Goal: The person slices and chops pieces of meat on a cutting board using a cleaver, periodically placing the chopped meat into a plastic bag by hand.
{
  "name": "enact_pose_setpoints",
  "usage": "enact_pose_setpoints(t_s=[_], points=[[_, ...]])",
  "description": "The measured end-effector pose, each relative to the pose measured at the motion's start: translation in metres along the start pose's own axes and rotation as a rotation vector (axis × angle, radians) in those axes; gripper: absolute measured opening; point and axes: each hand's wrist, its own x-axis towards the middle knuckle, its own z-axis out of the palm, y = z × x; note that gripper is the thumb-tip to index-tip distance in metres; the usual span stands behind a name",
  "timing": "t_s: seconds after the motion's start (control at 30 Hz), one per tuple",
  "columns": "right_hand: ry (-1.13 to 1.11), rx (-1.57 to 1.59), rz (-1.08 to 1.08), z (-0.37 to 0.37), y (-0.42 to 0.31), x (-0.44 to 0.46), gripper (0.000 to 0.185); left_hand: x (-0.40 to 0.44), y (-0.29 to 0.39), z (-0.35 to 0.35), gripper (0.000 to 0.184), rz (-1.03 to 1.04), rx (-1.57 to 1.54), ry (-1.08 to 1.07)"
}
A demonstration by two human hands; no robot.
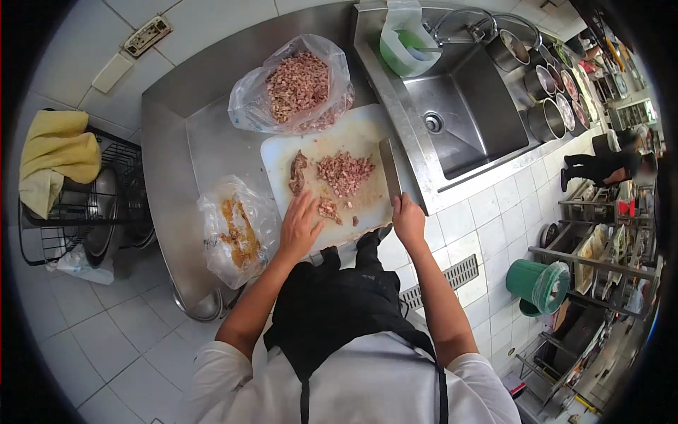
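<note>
My right hand [408, 220] is wrapped round the handle of a cleaver [390, 172], its broad blade upright at the right edge of the white cutting board [274, 159]. My left hand [301, 225] rests low on the board's left side, fingers stretched and apart, gripping nothing. Just right of its fingers lies a small piece of meat [329, 210]. A longer strip of meat [297, 174] is above the fingertips. Diced meat [345, 174] is heaped mid-board, with a few loose bits below it.
Behind the board sits a clear bag of diced meat [298, 85]; a stained plastic bag [240, 230] lies to the left. On the right are a sink [470, 116], a green container [409, 53] and several metal pots [547, 120]. Another person [600, 168] stands farther right.
</note>
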Motion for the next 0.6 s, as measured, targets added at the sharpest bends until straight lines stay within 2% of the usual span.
enact_pose_setpoints(t_s=[0.1, 0.2, 0.4, 0.5, 0.6], points=[[0.001, -0.040, -0.076, -0.001, -0.009, -0.013, 0.023, -0.018, 0.013, 0.013, 0.085, -0.022, 0.067, -0.104], [0.000, 0.004, -0.077, 0.001, -0.018, -0.024, 0.023, -0.008, 0.031, 0.026, 0.100, -0.074, 0.093, -0.119], [0.009, 0.095, -0.087, -0.015, -0.021, -0.061, 0.019, 0.027, 0.037, 0.063, 0.106, -0.096, 0.037, -0.002], [0.011, 0.159, -0.052, -0.022, -0.010, -0.085, 0.016, 0.040, 0.041, 0.059, 0.087, -0.083, 0.084, 0.099], [-0.002, 0.141, 0.012, -0.033, -0.008, -0.106, 0.017, 0.052, 0.040, 0.036, 0.053, 0.230, -0.044, -0.023]])
